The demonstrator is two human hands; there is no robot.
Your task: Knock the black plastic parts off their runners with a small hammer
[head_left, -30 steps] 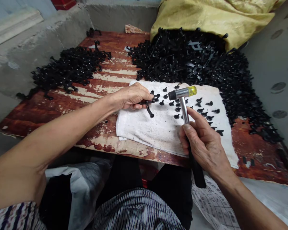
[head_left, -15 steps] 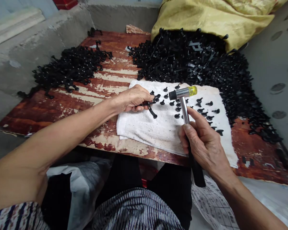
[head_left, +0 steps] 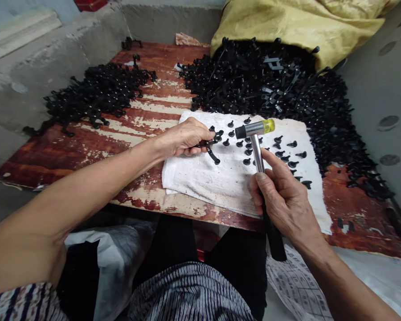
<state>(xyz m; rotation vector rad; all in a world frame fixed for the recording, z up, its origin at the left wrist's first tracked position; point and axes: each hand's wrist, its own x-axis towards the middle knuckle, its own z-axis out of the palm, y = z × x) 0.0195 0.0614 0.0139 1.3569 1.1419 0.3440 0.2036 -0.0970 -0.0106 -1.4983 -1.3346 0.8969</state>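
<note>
My left hand [head_left: 183, 139] rests on a folded white towel [head_left: 200, 178], pinching a branched black plastic moulded piece [head_left: 211, 151] between thumb and fingers. Part of that piece is hidden by my fingers. My right hand [head_left: 284, 200] grips the black handle of a soft-faced hammer [head_left: 255, 130], which has a steel head with one black and one yellow tip. The head is raised over the towel, just right of the held piece. Several small black plastic pegs [head_left: 280, 154] lie scattered on the towel.
A large heap of black moulded parts [head_left: 270, 84] spills from a yellow sack [head_left: 287, 22] onto a worn red-painted board [head_left: 160, 93]. A smaller heap [head_left: 96, 96] lies at the left. Concrete walls flank the board. Printed paper [head_left: 297, 290] lies at lower right.
The curved arm of the black piece has shifted slightly right in my left hand. The hammer and my right hand have barely moved.
</note>
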